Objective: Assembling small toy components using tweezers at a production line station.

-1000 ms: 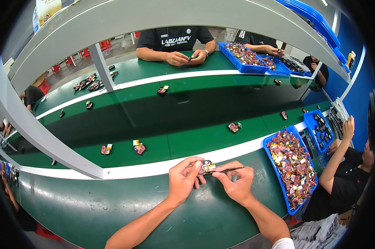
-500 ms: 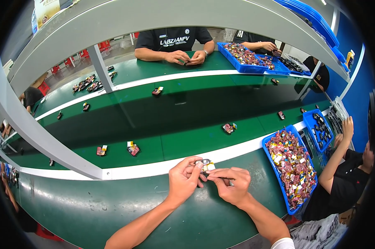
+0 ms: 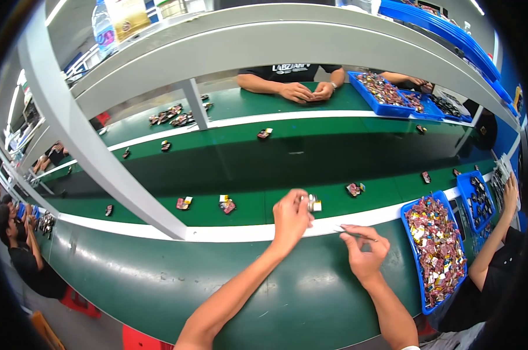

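Note:
My left hand (image 3: 292, 217) reaches over the white rail at the near edge of the green conveyor belt. Its fingers are closed on the side of a small electronic assembly (image 3: 314, 203) with white and yellow parts; the fingers partly cover it. To the right, above the near bench, my right hand (image 3: 368, 252) grips thin tweezers (image 3: 357, 234), whose tip points left toward the rail. The tweezers' tip is apart from the assembly.
Similar assemblies (image 3: 227, 204) lie spaced along the belt (image 3: 264, 207). A blue tray (image 3: 425, 291) heaped with small parts stands right, beside a smaller blue tray (image 3: 463, 185) and a co-worker's arm (image 3: 497, 233). A grey frame post (image 3: 109, 157) rises left. Another person's hands (image 3: 306, 91) rest opposite.
My left hand has moved forward to the belt with the assembly, away from the tweezers. My right hand has drawn apart to the right. The view has shifted left and up.

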`<action>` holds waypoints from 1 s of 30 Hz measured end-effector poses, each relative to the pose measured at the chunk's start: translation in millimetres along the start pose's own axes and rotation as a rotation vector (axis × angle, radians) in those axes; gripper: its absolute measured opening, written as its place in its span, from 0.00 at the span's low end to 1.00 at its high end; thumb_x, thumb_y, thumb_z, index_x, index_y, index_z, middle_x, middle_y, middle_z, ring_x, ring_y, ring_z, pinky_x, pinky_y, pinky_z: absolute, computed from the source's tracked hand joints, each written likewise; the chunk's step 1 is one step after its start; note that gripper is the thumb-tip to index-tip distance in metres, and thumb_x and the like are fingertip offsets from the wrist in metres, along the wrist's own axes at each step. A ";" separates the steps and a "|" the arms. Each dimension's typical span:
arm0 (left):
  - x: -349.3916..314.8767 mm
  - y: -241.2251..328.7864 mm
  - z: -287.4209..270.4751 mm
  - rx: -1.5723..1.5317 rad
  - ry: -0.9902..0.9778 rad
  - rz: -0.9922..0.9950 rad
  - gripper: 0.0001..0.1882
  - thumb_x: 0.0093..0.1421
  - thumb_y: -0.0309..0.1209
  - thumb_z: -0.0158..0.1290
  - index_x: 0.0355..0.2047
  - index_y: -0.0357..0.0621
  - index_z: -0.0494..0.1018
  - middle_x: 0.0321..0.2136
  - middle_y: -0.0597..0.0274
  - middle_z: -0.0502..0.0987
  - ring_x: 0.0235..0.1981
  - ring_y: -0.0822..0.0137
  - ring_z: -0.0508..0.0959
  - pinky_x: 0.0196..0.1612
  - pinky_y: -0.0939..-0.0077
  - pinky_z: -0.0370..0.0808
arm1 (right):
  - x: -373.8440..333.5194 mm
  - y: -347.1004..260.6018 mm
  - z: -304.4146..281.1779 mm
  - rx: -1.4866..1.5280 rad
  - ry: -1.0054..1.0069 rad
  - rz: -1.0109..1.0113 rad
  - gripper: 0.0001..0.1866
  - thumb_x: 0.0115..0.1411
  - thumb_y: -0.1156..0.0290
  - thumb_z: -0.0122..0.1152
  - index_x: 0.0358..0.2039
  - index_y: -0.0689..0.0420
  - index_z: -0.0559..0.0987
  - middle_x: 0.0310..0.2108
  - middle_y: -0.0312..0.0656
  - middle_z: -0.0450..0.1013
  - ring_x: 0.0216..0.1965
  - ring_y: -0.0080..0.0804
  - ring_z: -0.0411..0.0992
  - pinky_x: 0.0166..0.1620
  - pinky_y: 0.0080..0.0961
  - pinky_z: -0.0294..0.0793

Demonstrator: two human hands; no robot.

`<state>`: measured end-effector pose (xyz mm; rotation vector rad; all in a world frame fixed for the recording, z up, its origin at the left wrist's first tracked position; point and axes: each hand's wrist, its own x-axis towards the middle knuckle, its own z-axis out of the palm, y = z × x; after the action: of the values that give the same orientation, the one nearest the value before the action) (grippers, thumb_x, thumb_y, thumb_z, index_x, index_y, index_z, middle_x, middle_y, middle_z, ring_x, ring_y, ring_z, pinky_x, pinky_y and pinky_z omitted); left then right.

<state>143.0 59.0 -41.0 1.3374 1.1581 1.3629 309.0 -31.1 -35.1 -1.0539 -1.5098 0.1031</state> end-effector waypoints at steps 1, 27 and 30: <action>17.8 -4.4 -6.0 0.051 -0.023 -0.030 0.09 0.66 0.24 0.51 0.42 0.30 0.74 0.27 0.54 0.79 0.19 0.67 0.81 0.19 0.74 0.77 | 0.6 3.9 2.4 -0.010 0.002 0.019 0.07 0.48 0.83 0.72 0.28 0.61 0.84 0.32 0.40 0.84 0.12 0.17 0.64 0.19 0.16 0.62; 31.7 -32.7 -201.1 0.849 0.512 -0.225 0.16 0.60 0.36 0.61 0.26 0.33 0.76 0.24 0.47 0.81 0.31 0.46 0.81 0.41 0.55 0.76 | -3.3 -2.4 10.3 -0.006 -0.075 -0.036 0.10 0.46 0.81 0.74 0.30 0.58 0.84 0.18 0.34 0.76 0.10 0.19 0.58 0.17 0.19 0.58; 32.4 -25.4 -188.1 0.708 0.501 -0.213 0.12 0.61 0.33 0.60 0.29 0.34 0.75 0.26 0.51 0.82 0.25 0.57 0.82 0.31 0.61 0.77 | -2.4 -3.3 5.7 -0.025 -0.076 -0.043 0.10 0.46 0.81 0.74 0.31 0.58 0.84 0.19 0.33 0.78 0.10 0.20 0.58 0.18 0.19 0.58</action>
<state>-46.6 88.1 -57.6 1.3030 2.2052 1.2038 302.1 -31.8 -36.4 -1.0468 -1.6055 0.0948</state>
